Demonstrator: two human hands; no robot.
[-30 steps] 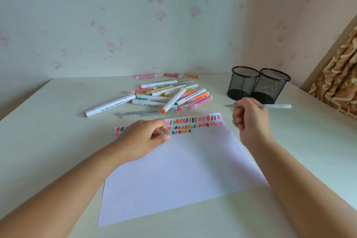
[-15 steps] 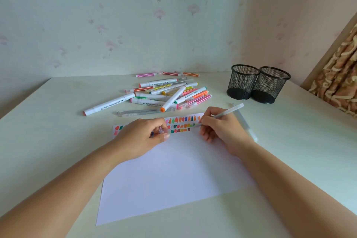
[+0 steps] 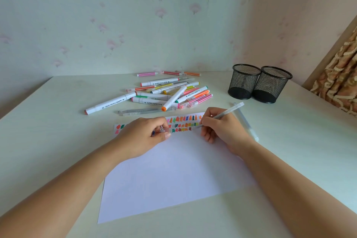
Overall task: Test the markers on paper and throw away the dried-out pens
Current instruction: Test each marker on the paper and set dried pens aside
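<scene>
Slim translucent white pen [image 3: 222,117]: centre frame, slanted, tip down on the white paper sheet [image 3: 173,176] at the right end of the lowest row of coloured swatches [image 3: 183,123]. Right hand [image 3: 224,131] grasps it in a writing hold. Left hand [image 3: 143,137] pinches a small clear cap [image 3: 163,130] over the sheet. One second earlier the pen was held raised near the two black mesh cups [image 3: 243,83]; it is now lowered to the paper.

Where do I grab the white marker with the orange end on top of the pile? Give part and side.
Pinch the white orange-ended marker across its barrel behind the orange end, from above on the near side. It lies topmost, crossing the other markers, with that end nearest the white paper sheet.
</scene>
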